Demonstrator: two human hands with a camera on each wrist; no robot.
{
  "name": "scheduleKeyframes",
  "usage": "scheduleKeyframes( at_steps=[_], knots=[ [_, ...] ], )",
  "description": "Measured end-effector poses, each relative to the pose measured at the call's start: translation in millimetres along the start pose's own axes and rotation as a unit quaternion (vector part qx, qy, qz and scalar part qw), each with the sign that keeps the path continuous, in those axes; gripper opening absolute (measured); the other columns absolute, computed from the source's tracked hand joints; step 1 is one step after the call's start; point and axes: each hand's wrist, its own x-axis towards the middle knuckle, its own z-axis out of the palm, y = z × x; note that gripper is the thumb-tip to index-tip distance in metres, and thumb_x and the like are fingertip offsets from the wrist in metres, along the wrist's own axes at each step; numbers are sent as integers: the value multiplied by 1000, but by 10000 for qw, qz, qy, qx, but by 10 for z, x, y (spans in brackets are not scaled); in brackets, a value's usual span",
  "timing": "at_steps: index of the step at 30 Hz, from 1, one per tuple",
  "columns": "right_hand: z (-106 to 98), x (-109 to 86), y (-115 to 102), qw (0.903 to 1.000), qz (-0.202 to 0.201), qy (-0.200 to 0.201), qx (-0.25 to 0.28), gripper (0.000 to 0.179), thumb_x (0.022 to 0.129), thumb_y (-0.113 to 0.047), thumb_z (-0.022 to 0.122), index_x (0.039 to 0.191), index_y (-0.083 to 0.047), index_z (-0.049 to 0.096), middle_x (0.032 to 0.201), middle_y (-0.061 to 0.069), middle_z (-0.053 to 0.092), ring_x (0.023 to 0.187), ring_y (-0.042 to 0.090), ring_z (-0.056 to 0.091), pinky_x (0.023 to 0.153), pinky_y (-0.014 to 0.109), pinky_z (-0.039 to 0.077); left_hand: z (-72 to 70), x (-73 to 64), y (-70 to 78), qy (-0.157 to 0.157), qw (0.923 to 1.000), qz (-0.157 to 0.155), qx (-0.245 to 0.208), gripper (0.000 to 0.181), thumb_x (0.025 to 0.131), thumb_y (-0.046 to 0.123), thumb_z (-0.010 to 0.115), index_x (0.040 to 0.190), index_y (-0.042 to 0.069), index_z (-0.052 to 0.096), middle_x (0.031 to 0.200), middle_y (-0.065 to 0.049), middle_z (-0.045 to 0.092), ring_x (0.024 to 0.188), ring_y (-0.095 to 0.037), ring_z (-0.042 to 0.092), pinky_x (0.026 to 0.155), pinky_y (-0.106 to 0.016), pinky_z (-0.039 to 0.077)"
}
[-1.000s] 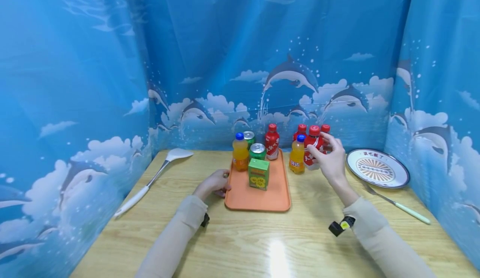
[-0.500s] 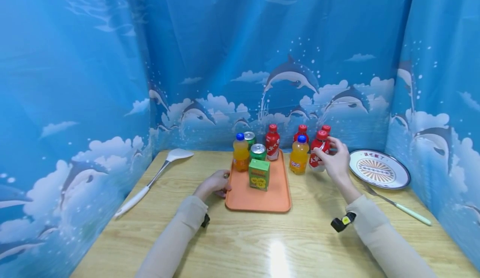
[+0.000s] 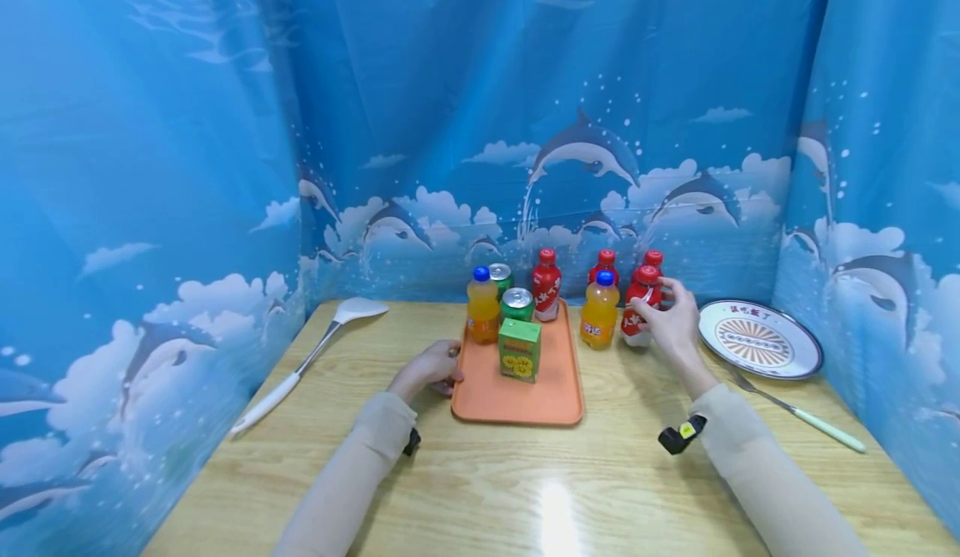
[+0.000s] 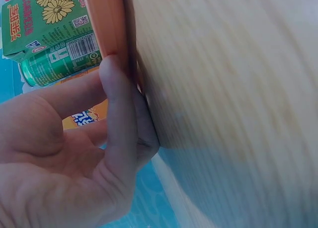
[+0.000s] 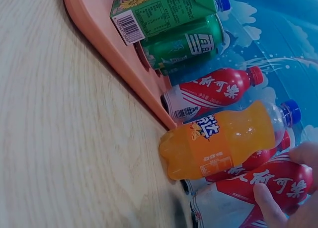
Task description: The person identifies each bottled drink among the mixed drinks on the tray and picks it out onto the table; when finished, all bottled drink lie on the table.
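Note:
My left hand (image 3: 431, 367) grips the left rim of an orange tray (image 3: 517, 407), its fingers at the edge in the left wrist view. On the tray stand a green carton (image 3: 519, 353), two green cans (image 3: 517, 305), an orange soda bottle (image 3: 482, 307) and a red cola bottle (image 3: 546, 286). To the tray's right, my right hand (image 3: 672, 323) holds another red cola bottle (image 5: 233, 203) upright between thumb and fingers, low at the table. Just left of it is an orange soda bottle (image 3: 598, 319) with a blue cap. Two more red cola bottles (image 3: 604, 263) stand behind, partly hidden.
A patterned plate (image 3: 757, 340) lies at the right, with a green-handled fork (image 3: 806, 419) before it. A white-headed spatula or ladle (image 3: 300, 365) lies at the left. A blue dolphin curtain (image 3: 450, 123) closes the back and sides of the wooden table (image 3: 480, 490).
My right hand has carried the red cola bottle rightward and down, from behind the orange soda bottle to its right side. My left hand and the tray have stayed put.

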Motion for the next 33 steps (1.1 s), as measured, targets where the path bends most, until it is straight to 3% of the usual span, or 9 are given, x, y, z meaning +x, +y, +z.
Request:
scheduleKeyframes(
  at_steps=[6,9,13,16,18,20,23,29,33],
  knots=[
    [-3,28,51,9998,145,-40,111,69,96,-20,76,156,-8,44,146,26,46,75,5,62,68,29,67,3,0,-5,-19,10000,-6,-12,78,94,-6,63,165,8,34,126,-20,63,61,-14,58,51,-23,57],
    [-5,33,72,9999,117,-81,34,69,96,-20,76,156,-6,44,145,28,50,73,6,64,70,33,68,7,6,-11,-4,10000,-14,-20,78,94,-5,63,165,9,33,129,-20,63,61,-14,58,51,-23,57],
    [-16,24,100,9997,86,-193,-87,70,98,-20,74,158,-5,40,147,30,50,95,24,68,71,34,68,12,1,-9,-2,10000,-15,-15,78,95,-4,63,166,9,33,133,-21,62,60,-13,58,51,-24,58],
    [-39,25,113,9989,-70,-251,-380,69,100,-23,71,159,-5,39,149,31,50,116,39,63,69,31,67,5,-10,8,43,10000,12,10,79,94,-4,64,166,9,33,139,-23,60,61,-13,59,52,-23,58],
    [-55,34,111,9969,-277,-253,-697,69,101,-26,69,159,-4,39,149,32,51,125,45,59,80,37,68,-5,-12,17,84,10000,33,42,79,94,-4,65,166,10,33,142,-24,59,61,-13,59,52,-23,58],
    [-72,49,112,9924,-514,-233,-1092,69,102,-30,67,159,-3,40,149,32,53,129,47,56,95,46,64,-17,-4,28,121,9999,46,66,80,94,-4,65,165,10,34,148,-24,55,61,-13,59,52,-23,58],
    [-85,67,127,9856,-769,-262,-1483,69,103,-33,64,158,0,40,149,32,53,132,48,54,112,61,49,-31,7,29,116,9999,82,91,80,93,-5,64,165,10,34,152,-25,53,59,-13,58,51,-22,57],
    [-75,27,135,9768,-860,-307,-1936,72,103,-35,63,159,3,37,151,35,50,135,52,51,115,66,43,-18,-12,25,118,9998,83,134,80,93,-5,65,165,9,33,139,-24,60,63,-13,59,53,-22,58],
    [-48,-33,45,9781,-733,-221,-1933,80,102,-38,63,165,-3,28,160,34,38,144,51,40,121,68,35,3,-20,15,119,9998,46,130,79,94,-5,64,165,9,33,137,-23,61,65,-14,60,53,-22,59]
  ],
)
